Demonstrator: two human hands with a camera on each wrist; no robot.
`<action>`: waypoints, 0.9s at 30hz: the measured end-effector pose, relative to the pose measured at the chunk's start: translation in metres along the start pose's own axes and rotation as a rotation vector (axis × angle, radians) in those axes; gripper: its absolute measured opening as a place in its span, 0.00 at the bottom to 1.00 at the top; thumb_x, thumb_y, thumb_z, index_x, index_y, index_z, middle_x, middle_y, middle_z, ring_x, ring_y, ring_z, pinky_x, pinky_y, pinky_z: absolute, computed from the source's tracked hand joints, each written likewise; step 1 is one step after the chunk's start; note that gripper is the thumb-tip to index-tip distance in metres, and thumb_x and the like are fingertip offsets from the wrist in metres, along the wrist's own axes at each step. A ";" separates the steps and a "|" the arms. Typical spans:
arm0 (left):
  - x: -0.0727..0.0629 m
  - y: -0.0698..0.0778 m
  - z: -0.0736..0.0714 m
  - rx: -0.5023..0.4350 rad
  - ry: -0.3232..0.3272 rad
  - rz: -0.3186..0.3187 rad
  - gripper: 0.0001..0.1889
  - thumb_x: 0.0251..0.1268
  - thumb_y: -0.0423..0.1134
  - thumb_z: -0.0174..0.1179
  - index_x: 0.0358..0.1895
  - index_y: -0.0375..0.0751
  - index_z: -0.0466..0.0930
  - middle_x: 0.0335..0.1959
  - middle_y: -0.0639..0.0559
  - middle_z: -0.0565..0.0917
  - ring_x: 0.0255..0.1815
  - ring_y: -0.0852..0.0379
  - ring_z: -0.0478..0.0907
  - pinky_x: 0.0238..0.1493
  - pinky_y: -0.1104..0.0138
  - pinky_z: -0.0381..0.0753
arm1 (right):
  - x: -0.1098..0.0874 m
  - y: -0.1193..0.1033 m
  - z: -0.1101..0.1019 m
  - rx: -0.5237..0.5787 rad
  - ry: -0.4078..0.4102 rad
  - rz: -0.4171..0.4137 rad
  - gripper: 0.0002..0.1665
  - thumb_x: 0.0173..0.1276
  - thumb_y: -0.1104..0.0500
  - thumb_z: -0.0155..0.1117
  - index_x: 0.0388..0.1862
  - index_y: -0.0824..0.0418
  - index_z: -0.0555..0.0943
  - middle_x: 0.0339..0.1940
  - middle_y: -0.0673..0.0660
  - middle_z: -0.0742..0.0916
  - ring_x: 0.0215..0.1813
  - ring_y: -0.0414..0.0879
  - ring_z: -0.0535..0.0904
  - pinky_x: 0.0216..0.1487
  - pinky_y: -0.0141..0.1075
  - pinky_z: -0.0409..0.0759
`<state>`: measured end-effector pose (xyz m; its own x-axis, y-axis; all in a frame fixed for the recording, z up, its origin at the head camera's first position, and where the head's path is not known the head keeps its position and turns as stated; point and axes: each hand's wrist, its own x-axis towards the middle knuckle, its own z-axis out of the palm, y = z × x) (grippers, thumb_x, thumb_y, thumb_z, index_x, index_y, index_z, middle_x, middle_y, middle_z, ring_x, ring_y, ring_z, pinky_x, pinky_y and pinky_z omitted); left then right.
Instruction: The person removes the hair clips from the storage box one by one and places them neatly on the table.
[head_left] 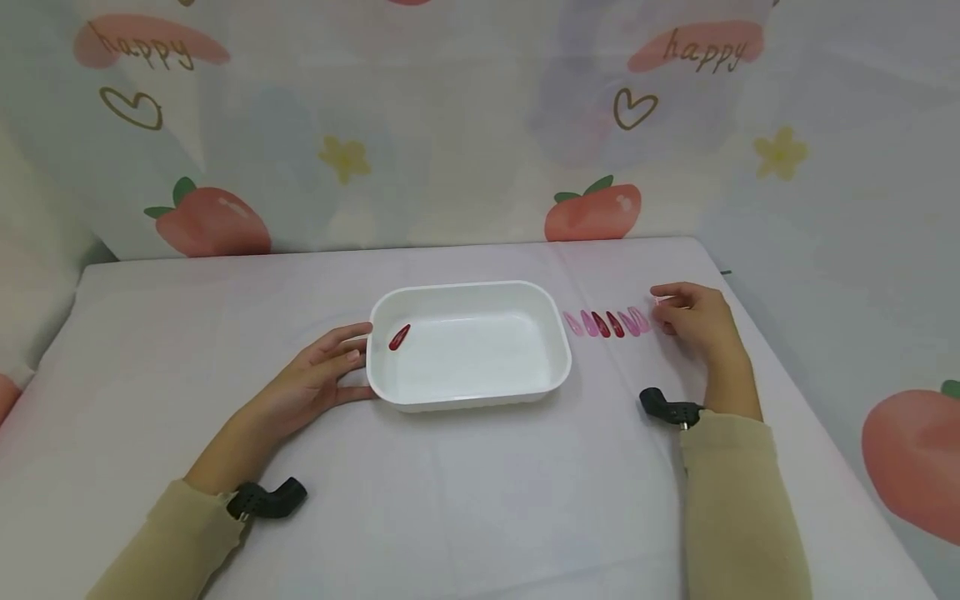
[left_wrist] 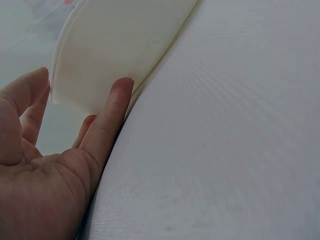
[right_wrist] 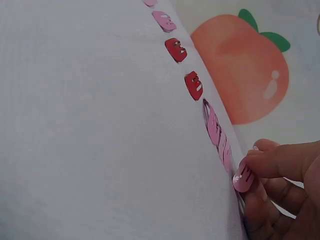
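A white rectangular tray (head_left: 480, 354) stands mid-table with one red snap hair clip (head_left: 400, 337) lying near its left end. My left hand (head_left: 311, 379) is at the tray's left side, its fingers extended against the wall, as the left wrist view also shows. To the right of the tray runs a row of snap hair clips, pink ones (head_left: 588, 322) and two red ones (head_left: 601, 324). At the row's right end my right hand (head_left: 697, 321) pinches a pink hair clip (right_wrist: 243, 179) between thumb and fingers, close over the tabletop.
A white cloth (head_left: 480, 492) covers the table. Behind it hangs a printed backdrop (head_left: 450, 125) with peaches, hearts and stars, which continues along the right side. Black wrist devices (head_left: 266, 498) sit at both cuffs.
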<state>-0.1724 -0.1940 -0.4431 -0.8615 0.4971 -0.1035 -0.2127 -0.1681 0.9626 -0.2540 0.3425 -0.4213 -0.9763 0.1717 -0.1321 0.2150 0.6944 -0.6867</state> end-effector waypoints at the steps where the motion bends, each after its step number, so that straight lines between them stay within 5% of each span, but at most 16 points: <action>1: 0.000 0.000 0.000 -0.002 -0.002 0.002 0.25 0.80 0.34 0.47 0.76 0.47 0.59 0.76 0.38 0.56 0.69 0.50 0.70 0.57 0.48 0.81 | 0.000 0.000 0.001 -0.016 -0.005 -0.006 0.23 0.75 0.56 0.57 0.67 0.58 0.76 0.53 0.64 0.82 0.44 0.50 0.79 0.38 0.26 0.78; 8: -0.001 0.002 0.000 -0.006 -0.015 0.008 0.26 0.80 0.34 0.47 0.77 0.46 0.57 0.76 0.37 0.55 0.70 0.49 0.71 0.58 0.48 0.81 | 0.000 -0.004 0.005 -0.034 -0.017 0.026 0.24 0.75 0.54 0.58 0.68 0.57 0.75 0.61 0.66 0.78 0.57 0.59 0.73 0.52 0.43 0.77; 15: -0.002 0.001 0.000 -0.012 -0.021 0.009 0.25 0.80 0.33 0.45 0.76 0.47 0.58 0.76 0.36 0.56 0.69 0.49 0.71 0.58 0.47 0.80 | -0.003 -0.008 0.008 -0.044 -0.028 0.053 0.28 0.72 0.49 0.63 0.67 0.58 0.75 0.60 0.67 0.76 0.59 0.61 0.70 0.58 0.53 0.76; 27: -0.001 0.002 0.000 -0.001 -0.003 -0.008 0.26 0.80 0.35 0.47 0.77 0.47 0.57 0.76 0.38 0.57 0.71 0.48 0.69 0.59 0.47 0.80 | -0.001 -0.005 0.004 -0.019 -0.009 0.046 0.25 0.74 0.51 0.59 0.67 0.56 0.75 0.60 0.65 0.77 0.58 0.58 0.71 0.51 0.42 0.75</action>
<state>-0.1714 -0.1949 -0.4413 -0.8582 0.5014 -0.1102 -0.2200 -0.1652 0.9614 -0.2540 0.3356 -0.4207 -0.9655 0.1977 -0.1693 0.2599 0.6991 -0.6662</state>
